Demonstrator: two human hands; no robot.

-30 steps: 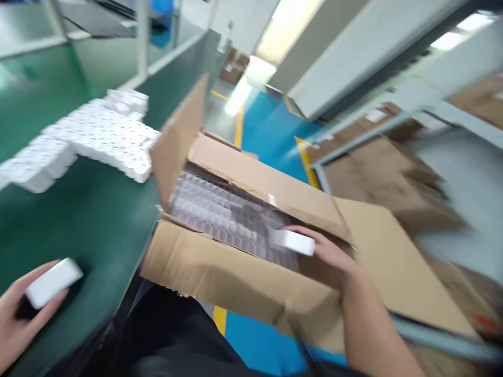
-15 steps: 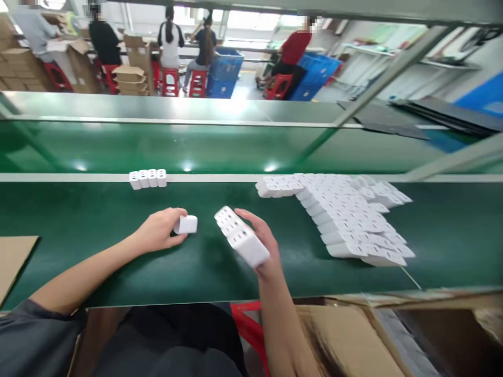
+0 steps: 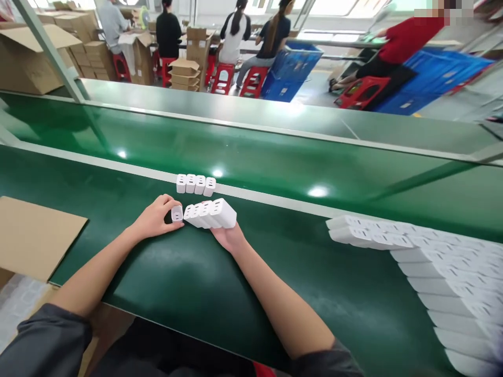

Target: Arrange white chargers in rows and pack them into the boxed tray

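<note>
**Lost count past nine, frame cuts me off**

My feed chops off the big batch of white chargers [image 3: 451,267] at right, so no total there. Left hand [image 3: 155,220]: fingers pinching one charger [image 3: 177,213]. Right hand [image 3: 230,238]: fingers mostly hidden, wrapped round a tilted row of four chargers [image 3: 222,214]. Can't tell if that row touches the single. Four standing chargers [image 3: 200,184] line up beyond both hands on the green surface [image 3: 188,283].
</note>
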